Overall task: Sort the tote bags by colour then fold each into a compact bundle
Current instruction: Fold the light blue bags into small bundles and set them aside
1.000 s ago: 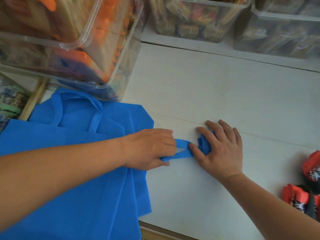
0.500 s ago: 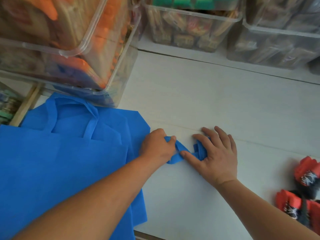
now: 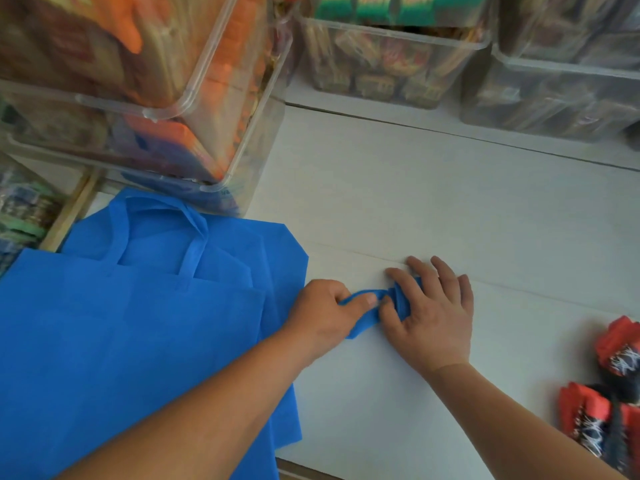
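Scanning from the left, we log a stack of flat blue tote bags (image 3: 121, 341) lying unfolded on the left of the white table (image 3: 450, 209), handles pointing toward the bins. Several layers show, so we judge most of the blue folding is not yet done. Next, the left hand (image 3: 329, 313) sits at the stack's right edge with fingers curled, thumb and fingers pinching the loose strip end of a blue bundle (image 3: 398, 301) that lies on the table between the two hands. The right hand (image 3: 433, 317) lies over the bundle's other end, fingers spread and lightly bent, pressing down rather than closing round it. Much of the bundle is hidden under them. We read this as the wrap-or-tuck step on one blue bag: nearly compact, not finished. At the far right edge, red bundles (image 3: 585, 410) with black-and-white print are already rolled tight, well apart from the blue. Colour sorting looks done for what shows.

Containers: the stacked clear bins (image 3: 221, 109) at top left hold orange and brownish packs with some blue lower down, too blurred to name. The middle clear bin (image 3: 391, 67) holds packed wrappers, with green packs above its rim. The right clear bin (image 3: 554, 98) holds darker packs, and we cannot tell what they are.
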`<state>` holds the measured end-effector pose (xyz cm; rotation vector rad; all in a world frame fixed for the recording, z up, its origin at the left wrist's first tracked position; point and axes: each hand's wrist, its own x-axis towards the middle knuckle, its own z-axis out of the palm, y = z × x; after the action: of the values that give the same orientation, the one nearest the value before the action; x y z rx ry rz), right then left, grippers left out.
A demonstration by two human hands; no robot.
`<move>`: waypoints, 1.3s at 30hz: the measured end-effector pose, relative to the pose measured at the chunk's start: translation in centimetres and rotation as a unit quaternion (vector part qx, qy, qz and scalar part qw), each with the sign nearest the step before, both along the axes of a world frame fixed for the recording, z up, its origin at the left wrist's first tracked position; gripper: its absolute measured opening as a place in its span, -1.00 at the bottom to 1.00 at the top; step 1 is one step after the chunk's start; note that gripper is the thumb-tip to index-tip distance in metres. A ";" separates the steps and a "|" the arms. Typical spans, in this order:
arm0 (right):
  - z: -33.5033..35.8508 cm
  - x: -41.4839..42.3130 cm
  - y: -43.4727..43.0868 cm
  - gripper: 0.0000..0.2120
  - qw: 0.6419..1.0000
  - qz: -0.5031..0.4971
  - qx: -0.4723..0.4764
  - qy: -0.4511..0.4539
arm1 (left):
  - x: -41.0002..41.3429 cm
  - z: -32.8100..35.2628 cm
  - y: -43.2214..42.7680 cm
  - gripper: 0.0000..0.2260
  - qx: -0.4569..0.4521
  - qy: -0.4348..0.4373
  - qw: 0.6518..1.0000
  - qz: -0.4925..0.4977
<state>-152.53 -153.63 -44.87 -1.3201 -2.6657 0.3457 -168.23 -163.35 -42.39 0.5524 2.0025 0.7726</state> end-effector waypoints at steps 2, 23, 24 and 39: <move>0.5 0.2 0.2 -0.55 1.000 0.006 -0.028 -0.009 | -0.1 0.7 0.6 -0.56 0.039 -0.019 0.997 0.058; 9.2 1.7 1.3 -0.73 0.799 -0.289 -0.474 0.229 | -1.9 2.6 0.9 -0.56 -0.036 0.113 0.992 0.038; 10.7 2.2 1.1 -0.75 0.811 -0.235 -0.475 0.249 | -1.9 3.3 0.8 -0.57 -0.056 0.075 0.995 0.038; 26.0 14.0 -0.2 -0.74 0.927 0.082 -0.240 0.277 | 10.8 24.0 1.7 -0.68 0.057 -0.099 0.979 -0.169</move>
<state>-138.50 -153.88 -18.88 -0.8970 -2.2685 1.2504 -157.44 -161.66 -18.37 0.8242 1.6340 0.7031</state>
